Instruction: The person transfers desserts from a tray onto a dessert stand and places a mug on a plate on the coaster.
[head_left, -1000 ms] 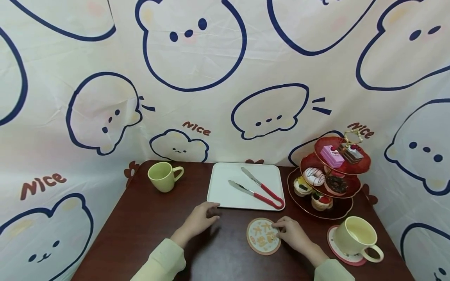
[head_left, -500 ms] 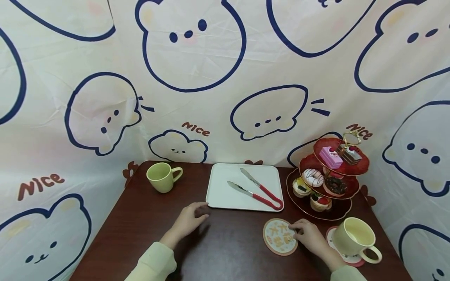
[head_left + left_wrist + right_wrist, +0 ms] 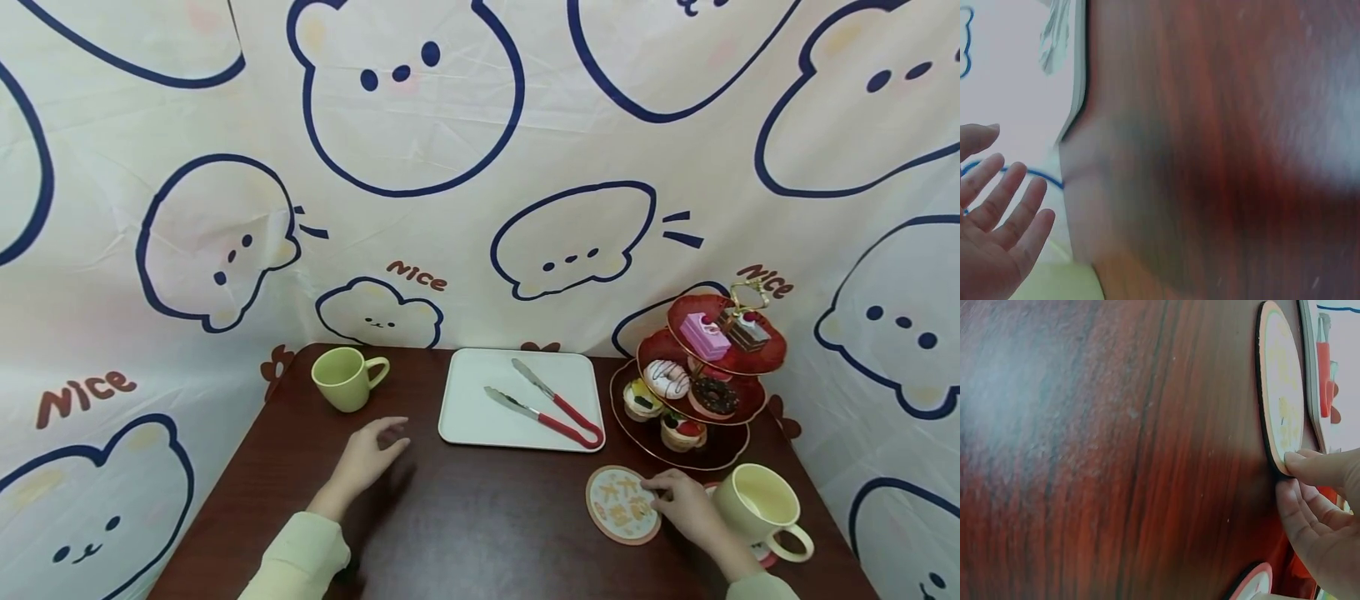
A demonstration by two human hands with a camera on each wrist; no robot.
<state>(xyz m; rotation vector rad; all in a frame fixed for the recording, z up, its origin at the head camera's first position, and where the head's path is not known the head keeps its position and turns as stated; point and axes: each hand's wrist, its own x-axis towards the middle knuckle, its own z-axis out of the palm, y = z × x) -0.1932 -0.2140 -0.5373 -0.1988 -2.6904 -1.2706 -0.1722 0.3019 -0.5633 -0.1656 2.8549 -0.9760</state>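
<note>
My right hand (image 3: 686, 507) pinches the right edge of a round coaster (image 3: 622, 504) with a brown rim and orange pattern. In the right wrist view the thumb (image 3: 1316, 467) lies on top of the coaster (image 3: 1282, 387) and the fingers are at its edge, low over the table. Just right of that hand, a yellow mug (image 3: 757, 504) stands on a pink-rimmed coaster (image 3: 767, 557), mostly hidden. My left hand (image 3: 363, 458) holds nothing and hovers over the table, nearest to a green mug (image 3: 343, 380); its fingers look relaxed in the left wrist view.
A white tray (image 3: 465, 417) at the back bears red-handled tongs (image 3: 566, 421). To its right stands a red three-tier stand (image 3: 727, 446) with cakes, donuts and tarts. A patterned cloth (image 3: 450, 233) hangs behind the dark wooden table (image 3: 465, 533).
My right hand has moved right with the coaster, closer to the yellow mug. The left hand has drawn back leftward from the tray toward the green mug.
</note>
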